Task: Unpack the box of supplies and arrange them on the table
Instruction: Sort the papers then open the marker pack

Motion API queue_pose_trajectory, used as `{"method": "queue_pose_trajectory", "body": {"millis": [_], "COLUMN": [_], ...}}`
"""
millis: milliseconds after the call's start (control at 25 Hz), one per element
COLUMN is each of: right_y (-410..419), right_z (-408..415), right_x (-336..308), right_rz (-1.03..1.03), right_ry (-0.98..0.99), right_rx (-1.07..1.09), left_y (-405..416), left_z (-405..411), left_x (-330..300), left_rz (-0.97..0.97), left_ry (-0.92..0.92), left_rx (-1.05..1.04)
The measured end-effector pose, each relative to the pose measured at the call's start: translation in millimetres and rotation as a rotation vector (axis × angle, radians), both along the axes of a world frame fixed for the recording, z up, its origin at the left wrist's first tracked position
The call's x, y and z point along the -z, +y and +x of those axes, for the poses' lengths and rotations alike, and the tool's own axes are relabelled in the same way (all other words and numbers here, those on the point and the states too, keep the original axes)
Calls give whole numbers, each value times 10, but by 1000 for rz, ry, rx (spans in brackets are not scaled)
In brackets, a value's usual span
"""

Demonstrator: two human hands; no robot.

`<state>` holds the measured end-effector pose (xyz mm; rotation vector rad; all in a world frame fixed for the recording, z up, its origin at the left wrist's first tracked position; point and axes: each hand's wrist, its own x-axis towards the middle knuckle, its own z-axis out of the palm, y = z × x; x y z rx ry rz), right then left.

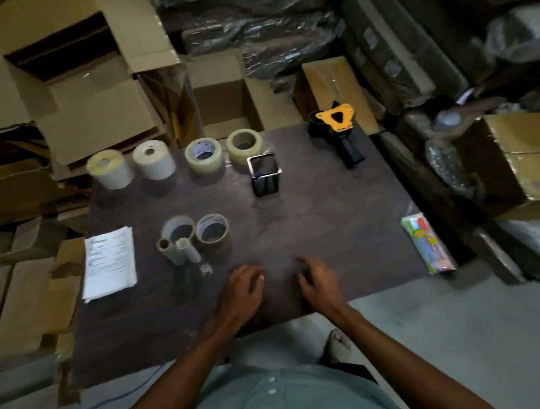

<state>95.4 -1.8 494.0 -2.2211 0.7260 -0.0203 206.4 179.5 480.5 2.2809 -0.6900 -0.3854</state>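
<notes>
Logging the head view, the only one I have: I count a dark table [324, 213] carrying, along its far left, two white label rolls [109, 168] [153, 159] and two clear tape rolls [205, 155] [244, 142]; a black mesh pen holder [264, 174] just beside the second; a yellow-and-black tape dispenser [337, 126] at the far right; a pair of tape rolls [212, 232] nearer me with two bare cardboard cores [178, 249] lying against them; a stack of printed sheets [110, 266] at the left edge; and a marker pack [427, 244] at the right edge. The left hand [242, 289] and right hand [317, 283] rest near each other at the near edge, fingers loosely curled, holding nothing. An open box [227, 105] stands beyond the table; I cannot tell whether it is the supply box or whether anything remains inside. Risks, as I judge them: the marker pack overhangs the right edge and a brush of the forearm could tip it to the floor; the sheets also sit at the table's edge and could slide off; the cores, lying on their sides, could roll if nudged; the label rolls stand near the far-left corner, exposed to a careless reach. Writing: the sheets carry print, and one clear roll's core bears a blue mark, all too blurred to read; no brand legible.
</notes>
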Motion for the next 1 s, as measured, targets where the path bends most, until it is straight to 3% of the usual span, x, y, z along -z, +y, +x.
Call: {"method": "queue_pose_trajectory", "body": {"millis": [320,480,640,800,920,1000], "right_y": [-1884,-2399,-2514,-2523,-2544,-2511], "right_z": [-698,-937,-1023,-982,-910,-843], "right_x": [-31,-68,7,-4,14,-18], "right_rz": [-215,-421,-365,-281,-94,32], "right_ry": [49,262,333,222,100,12], "right_rx": [194,263,247,236,242,269], "left_y": [-1973,-2480,-2607,-2581,-2603,-2658], "left_z": [-455,-606,-644,-586,-587,-640], "left_x": [34,102,158,189,189,131], "left_rz": [40,113,280,198,148,60], "left_ry": [-129,-121,-183,-179,-102,68], "left_rx": [126,190,208,217,173,90]}}
